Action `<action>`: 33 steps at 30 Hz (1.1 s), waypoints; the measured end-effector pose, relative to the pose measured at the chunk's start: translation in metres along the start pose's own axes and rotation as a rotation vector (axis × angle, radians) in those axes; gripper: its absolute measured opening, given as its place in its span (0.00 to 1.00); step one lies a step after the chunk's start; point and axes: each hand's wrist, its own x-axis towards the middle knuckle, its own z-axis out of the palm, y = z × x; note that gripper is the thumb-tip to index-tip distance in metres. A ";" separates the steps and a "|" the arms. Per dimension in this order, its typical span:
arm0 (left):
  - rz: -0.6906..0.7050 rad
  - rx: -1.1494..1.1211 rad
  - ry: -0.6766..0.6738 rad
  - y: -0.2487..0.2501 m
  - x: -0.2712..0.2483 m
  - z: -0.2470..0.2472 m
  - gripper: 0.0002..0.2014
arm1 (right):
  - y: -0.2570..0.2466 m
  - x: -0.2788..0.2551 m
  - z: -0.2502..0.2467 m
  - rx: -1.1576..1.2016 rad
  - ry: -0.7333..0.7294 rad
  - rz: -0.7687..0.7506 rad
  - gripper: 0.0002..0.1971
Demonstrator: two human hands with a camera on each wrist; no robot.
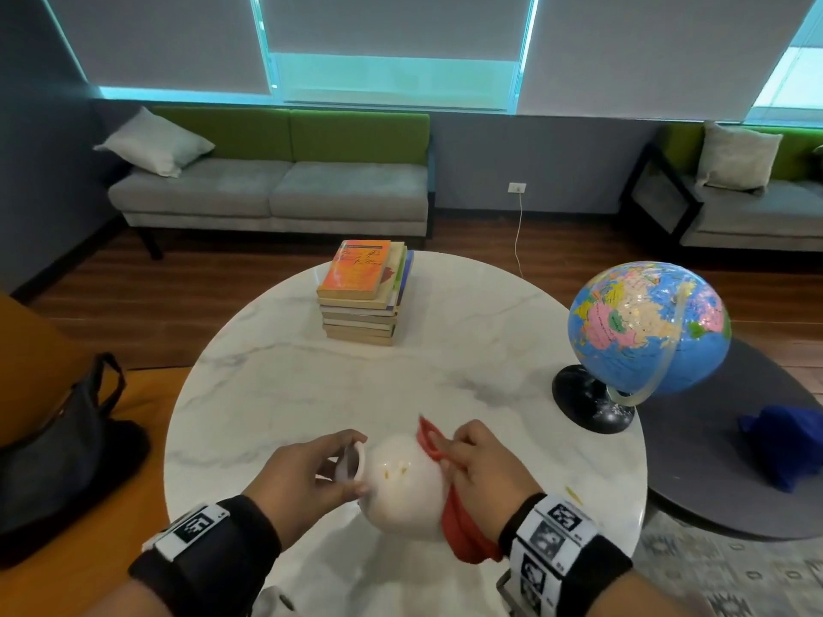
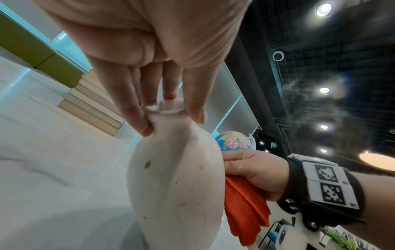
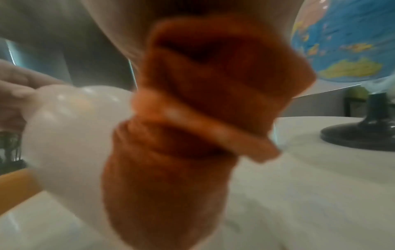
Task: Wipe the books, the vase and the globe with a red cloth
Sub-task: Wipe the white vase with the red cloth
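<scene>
At the bottom centre of the head view the white vase is tipped well over, its mouth pointing toward the left of the frame, above the round marble table; whether its base touches the top I cannot tell. The left hand pinches the flared neck: in the left wrist view the fingertips sit on either side of the lip, thumb opposite, with nothing wrapped round the body. The right hand has its fingers curled into a bunched red cloth and presses it against the vase's right flank, the loose end hanging down toward the wrist. The right wrist view is smeared, showing little beyond cloth folds and pale glaze.

The stack of books sits in the upper middle of the table, well apart from the hands, and the globe stands on its black base at the right edge.

The worry, as I see it, is that neck grip. A smooth glazed vase held only by fingertips at the rim, while the other hand pushes sideways on the belly, could twist out of the pinch and knock onto the marble. A hard stroke to the right might also carry the elbow toward the globe, which stands close to the table's edge and looks top-heavy.
</scene>
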 end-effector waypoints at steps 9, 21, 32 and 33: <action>0.086 0.037 -0.043 0.008 0.001 0.003 0.26 | -0.043 -0.006 -0.005 -0.274 -0.197 -0.276 0.20; 0.129 0.108 -0.049 0.014 0.000 0.006 0.25 | -0.071 -0.004 -0.030 -0.461 -0.372 -0.189 0.22; 0.163 0.124 -0.078 0.017 0.002 0.005 0.23 | -0.044 0.000 -0.025 -0.372 -0.279 -0.215 0.19; 0.159 0.125 -0.079 0.018 0.003 0.004 0.23 | -0.043 0.000 -0.020 -0.329 -0.261 -0.205 0.18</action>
